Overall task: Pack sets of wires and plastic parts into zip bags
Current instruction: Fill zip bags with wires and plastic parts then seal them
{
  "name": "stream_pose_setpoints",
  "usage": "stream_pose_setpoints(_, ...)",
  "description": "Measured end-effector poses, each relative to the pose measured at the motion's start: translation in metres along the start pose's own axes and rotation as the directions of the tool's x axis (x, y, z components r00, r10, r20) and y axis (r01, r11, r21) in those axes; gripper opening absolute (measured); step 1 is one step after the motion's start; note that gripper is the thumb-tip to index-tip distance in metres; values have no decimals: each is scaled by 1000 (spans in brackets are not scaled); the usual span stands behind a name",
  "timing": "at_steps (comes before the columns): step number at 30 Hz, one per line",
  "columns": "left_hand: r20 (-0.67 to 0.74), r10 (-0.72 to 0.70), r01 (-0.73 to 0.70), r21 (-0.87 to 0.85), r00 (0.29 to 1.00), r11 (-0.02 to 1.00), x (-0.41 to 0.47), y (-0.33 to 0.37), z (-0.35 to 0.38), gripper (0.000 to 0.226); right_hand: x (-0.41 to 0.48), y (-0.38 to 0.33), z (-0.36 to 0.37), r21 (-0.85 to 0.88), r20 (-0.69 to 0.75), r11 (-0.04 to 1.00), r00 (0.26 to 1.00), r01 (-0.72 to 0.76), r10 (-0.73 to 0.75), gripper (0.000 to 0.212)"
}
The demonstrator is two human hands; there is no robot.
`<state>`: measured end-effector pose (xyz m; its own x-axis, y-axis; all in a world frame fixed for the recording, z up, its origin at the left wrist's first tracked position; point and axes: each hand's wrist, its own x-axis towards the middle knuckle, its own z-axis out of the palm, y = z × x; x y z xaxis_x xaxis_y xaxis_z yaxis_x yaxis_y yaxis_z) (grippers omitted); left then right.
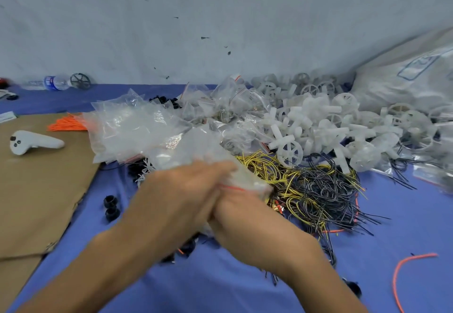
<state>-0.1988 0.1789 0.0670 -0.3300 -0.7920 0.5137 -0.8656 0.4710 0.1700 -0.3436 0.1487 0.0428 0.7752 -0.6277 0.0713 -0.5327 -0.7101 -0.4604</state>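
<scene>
Pressed together over the blue bench (215,288), left grip (188,190) and right grip (235,214) are both grasping a clear zip bag (247,177), probably squeezing its red seal closed. Just beyond, yellow and black wires (313,190) are lying within easy reach, with white plastic parts (318,126) and spare bags (127,126) piling farther back.

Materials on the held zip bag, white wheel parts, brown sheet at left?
Zip bag: thin clear plastic film, glossy and crinkled, red seal line. Wheel parts: translucent white moulded plastic, dull sheen. Brown sheet: probably cardboard, matte, ragged torn edge.
</scene>
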Motion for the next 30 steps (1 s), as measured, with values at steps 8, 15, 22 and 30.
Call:
stream_pose_setpoints(8, -202, -334, 334, -32, 921, 942, 3, -51, 2, 31, -11, 48, -25, 88, -475, 986, 864, -142, 166, 15)
stream_pose_setpoints(15, -84, -390, 378, -128, 917, 917, -3, -53, 29, 35, 12, 140, 21, -290, -256, 825, 870, -484, 421, 31)
stream_pose_setpoints(22, -48, -397, 396, -25, 917, 918, -5, -47, 35, 31, 8, 145, 3, 128, -592, 909, 705, -396, 390, 14)
stream_pose_setpoints(30, 10, -432, 432, 22, 902, 902, 1, -42, 45, 40, -23, 124, -42, 701, -685, 663, 506, 263, 524, 18)
